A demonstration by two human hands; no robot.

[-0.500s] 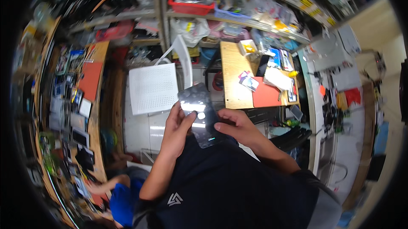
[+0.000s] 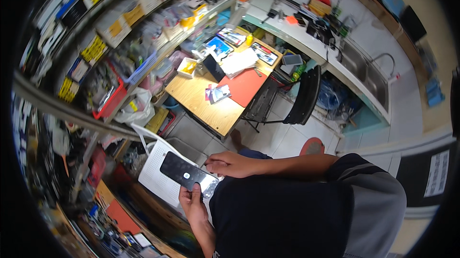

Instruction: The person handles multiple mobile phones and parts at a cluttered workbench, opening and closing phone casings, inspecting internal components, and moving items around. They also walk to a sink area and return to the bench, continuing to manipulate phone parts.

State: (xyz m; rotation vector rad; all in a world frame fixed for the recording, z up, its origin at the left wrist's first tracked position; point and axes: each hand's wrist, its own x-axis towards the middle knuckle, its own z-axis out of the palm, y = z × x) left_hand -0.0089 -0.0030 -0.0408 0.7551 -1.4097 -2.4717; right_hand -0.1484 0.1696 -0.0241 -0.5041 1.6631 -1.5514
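A dark smartphone lies tilted sideways in my left hand, whose thumb presses on its glassy face. My right hand is just beside the phone’s upper edge, fingers curled together; I cannot make out whether they grip it or something small. Behind the phone is a white plastic chair with a perforated surface.
A wooden desk holds papers, a red mat and small boxes. A black chair stands beside it on the tiled floor. Crammed shelves line the left, and a steel sink is at right.
My view has swung toward the desk and sink. The phone has turned from upright to sideways. My right hand has moved from its side to its upper edge, fingers more curled.
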